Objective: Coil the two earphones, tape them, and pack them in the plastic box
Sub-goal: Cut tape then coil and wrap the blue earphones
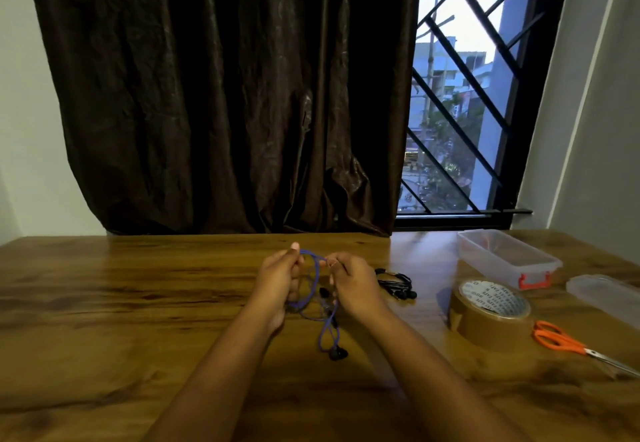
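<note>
Blue earphone (316, 270) looped between your hands
Your left hand (278, 277) and right hand (350, 284) both pinch its cord; buds dangle toward 6 o'clock, black earphone (396, 284) lies at 3 o'clock

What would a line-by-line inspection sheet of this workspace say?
Surface: wooden table, grain visible.
Job's things: blue earphones in hands; black earphones on table right of hands; plastic box open at far right, lid beside it; brown tape roll and orange scissors nearer.
Clutter: nothing seen.
Grippers: left hand and right hand both grip the blue cord.
Cables: blue cord partly looped, earbud end hanging low; black cord bunched.
Surroundings: dark curtain, window grille behind.
</note>
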Action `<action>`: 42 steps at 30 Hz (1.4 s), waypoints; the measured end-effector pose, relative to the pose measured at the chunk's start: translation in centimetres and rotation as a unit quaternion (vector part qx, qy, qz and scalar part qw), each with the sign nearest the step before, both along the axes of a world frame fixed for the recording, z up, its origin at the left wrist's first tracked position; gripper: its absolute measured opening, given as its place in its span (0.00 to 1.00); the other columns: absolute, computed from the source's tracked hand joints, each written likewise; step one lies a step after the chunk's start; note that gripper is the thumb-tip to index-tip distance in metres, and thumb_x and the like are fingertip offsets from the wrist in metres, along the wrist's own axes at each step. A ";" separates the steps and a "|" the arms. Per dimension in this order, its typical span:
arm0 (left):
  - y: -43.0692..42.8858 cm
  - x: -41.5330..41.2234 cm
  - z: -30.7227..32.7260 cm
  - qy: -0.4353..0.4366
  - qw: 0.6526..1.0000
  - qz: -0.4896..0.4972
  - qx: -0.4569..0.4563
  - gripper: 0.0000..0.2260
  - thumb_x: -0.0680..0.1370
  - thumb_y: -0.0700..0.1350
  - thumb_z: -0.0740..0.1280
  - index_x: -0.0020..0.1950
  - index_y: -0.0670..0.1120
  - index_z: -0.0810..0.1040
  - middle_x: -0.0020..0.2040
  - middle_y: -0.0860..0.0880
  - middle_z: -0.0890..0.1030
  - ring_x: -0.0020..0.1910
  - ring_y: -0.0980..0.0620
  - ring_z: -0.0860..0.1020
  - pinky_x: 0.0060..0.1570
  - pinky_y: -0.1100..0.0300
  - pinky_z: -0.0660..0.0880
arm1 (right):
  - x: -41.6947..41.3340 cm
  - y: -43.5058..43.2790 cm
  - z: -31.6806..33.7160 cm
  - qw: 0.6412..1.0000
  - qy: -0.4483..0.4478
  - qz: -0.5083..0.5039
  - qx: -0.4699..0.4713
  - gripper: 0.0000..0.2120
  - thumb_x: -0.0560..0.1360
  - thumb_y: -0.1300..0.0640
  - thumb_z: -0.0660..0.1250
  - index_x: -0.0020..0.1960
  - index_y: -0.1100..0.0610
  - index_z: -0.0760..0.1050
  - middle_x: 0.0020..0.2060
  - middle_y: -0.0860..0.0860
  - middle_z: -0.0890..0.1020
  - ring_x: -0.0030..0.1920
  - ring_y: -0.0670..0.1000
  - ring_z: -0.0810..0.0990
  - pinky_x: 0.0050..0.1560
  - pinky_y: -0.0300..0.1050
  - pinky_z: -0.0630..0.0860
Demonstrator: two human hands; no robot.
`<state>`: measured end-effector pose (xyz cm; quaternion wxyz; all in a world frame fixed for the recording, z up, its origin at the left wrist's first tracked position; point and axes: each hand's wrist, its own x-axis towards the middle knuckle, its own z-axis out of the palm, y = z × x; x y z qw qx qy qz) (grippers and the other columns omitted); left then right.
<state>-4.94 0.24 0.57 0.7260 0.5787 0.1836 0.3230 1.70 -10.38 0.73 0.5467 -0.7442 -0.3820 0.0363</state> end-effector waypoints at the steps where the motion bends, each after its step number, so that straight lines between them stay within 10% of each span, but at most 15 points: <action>1: -0.1 -0.2 0.3 -0.029 0.997 -0.040 -0.054 0.15 0.82 0.47 0.55 0.37 0.45 0.69 0.17 0.55 0.60 0.14 0.62 0.55 0.16 0.73 0.51 | 0.3 -0.3 0.0 1.000 0.009 0.007 -0.003 0.14 0.81 0.60 0.54 0.41 0.52 0.73 0.28 0.47 0.72 0.25 0.44 0.71 0.27 0.37 0.69; 6: -1.6 -0.7 1.4 -0.124 0.959 -0.181 -0.178 0.14 0.82 0.43 0.52 0.60 0.41 0.73 0.21 0.53 0.65 0.14 0.61 0.59 0.13 0.70 0.54 | 0.6 -0.1 -1.0 0.998 0.055 0.020 -0.008 0.13 0.81 0.60 0.54 0.45 0.59 0.75 0.27 0.49 0.71 0.24 0.48 0.70 0.29 0.44 0.69; 14: -0.5 -1.1 1.9 -0.176 0.980 -0.014 -0.088 0.18 0.82 0.43 0.52 0.73 0.49 0.63 0.47 0.49 0.83 0.19 0.61 0.69 0.21 0.71 0.68 | -2.5 0.3 -0.8 0.948 0.218 0.223 -0.056 0.12 0.82 0.56 0.53 0.44 0.55 0.71 0.28 0.49 0.67 0.20 0.42 0.66 0.20 0.35 0.65; 20: 1.3 -1.5 1.2 -0.072 0.977 0.093 0.175 0.20 0.83 0.43 0.52 0.75 0.54 0.55 0.53 0.46 0.80 0.31 0.58 0.81 0.32 0.66 0.77 | -2.7 -0.2 -0.4 0.943 0.107 0.268 -0.165 0.15 0.82 0.52 0.55 0.41 0.53 0.74 0.24 0.47 0.67 0.19 0.41 0.63 0.22 0.37 0.61; 25: 1.1 -1.6 0.3 0.123 0.834 0.099 0.528 0.20 0.80 0.39 0.57 0.71 0.54 0.68 0.38 0.53 0.80 0.34 0.50 0.81 0.34 0.61 0.75 | -1.2 -1.6 1.5 0.972 -0.111 0.181 -0.100 0.12 0.78 0.55 0.63 0.44 0.61 0.80 0.22 0.36 0.76 0.25 0.36 0.73 0.29 0.29 0.64; 31: -1.5 -0.9 1.0 0.086 0.966 -0.157 0.186 0.12 0.81 0.37 0.53 0.55 0.39 0.75 0.21 0.47 0.73 0.12 0.57 0.61 0.15 0.70 0.54 | 2.7 -3.2 1.9 0.983 -0.172 0.066 -0.013 0.07 0.68 0.50 0.74 0.33 0.47 0.78 0.26 0.41 0.78 0.31 0.40 0.75 0.32 0.39 0.70; 39: -0.4 -3.3 2.6 0.033 0.924 -0.378 -0.054 0.19 0.71 0.40 0.62 0.60 0.35 0.74 0.16 0.51 0.62 0.12 0.60 0.58 0.20 0.69 0.48 | 4.3 -4.2 1.5 0.962 -0.273 0.022 -0.021 0.14 0.77 0.50 0.62 0.40 0.58 0.79 0.31 0.46 0.79 0.35 0.40 0.75 0.34 0.29 0.65; 42: -0.6 -3.3 2.6 -0.046 0.911 -0.403 -0.077 0.17 0.64 0.44 0.75 0.52 0.43 0.82 0.17 0.52 0.65 0.12 0.60 0.60 0.19 0.67 0.49 | 3.9 -3.2 0.7 0.968 -0.249 -0.003 -0.023 0.20 0.77 0.43 0.54 0.45 0.55 0.79 0.39 0.49 0.83 0.39 0.46 0.79 0.42 0.45 0.75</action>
